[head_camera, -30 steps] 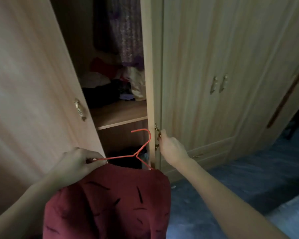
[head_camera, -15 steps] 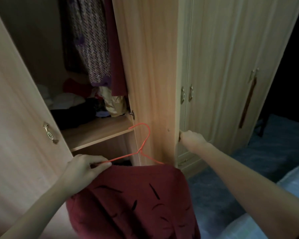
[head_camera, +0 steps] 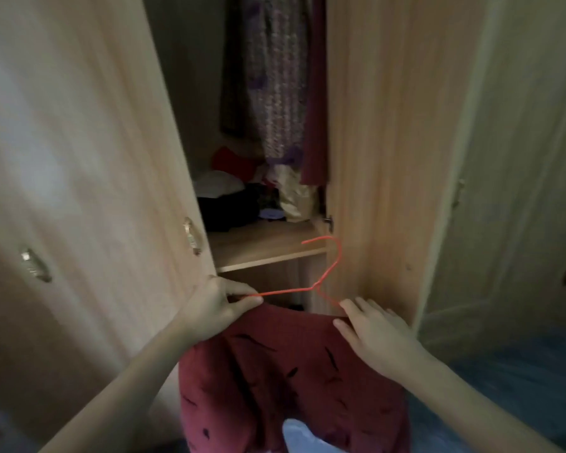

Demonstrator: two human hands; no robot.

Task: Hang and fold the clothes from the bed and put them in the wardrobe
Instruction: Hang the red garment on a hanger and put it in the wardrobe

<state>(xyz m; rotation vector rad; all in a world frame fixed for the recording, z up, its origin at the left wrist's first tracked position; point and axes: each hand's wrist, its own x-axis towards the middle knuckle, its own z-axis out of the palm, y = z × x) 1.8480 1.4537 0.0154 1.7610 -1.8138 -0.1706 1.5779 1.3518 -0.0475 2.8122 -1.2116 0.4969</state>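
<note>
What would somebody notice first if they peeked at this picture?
Probably the bright orange hanger in the middle, with a dark red garment draped below it. The left hand pinches its left end while the right hand rests on the cloth. Behind, the open wardrobe shows hanging clothes.

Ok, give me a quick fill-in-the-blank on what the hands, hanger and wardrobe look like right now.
1. The left hand grips the ____ hanger by one shoulder.
2. The garment on the hanger is dark ____ with black marks.
3. The right hand rests on the garment, fingers ____.
4. Inside the wardrobe, loose clothes lie on a ____ below hanging clothes.

Missing words: red; red; open; shelf
</note>
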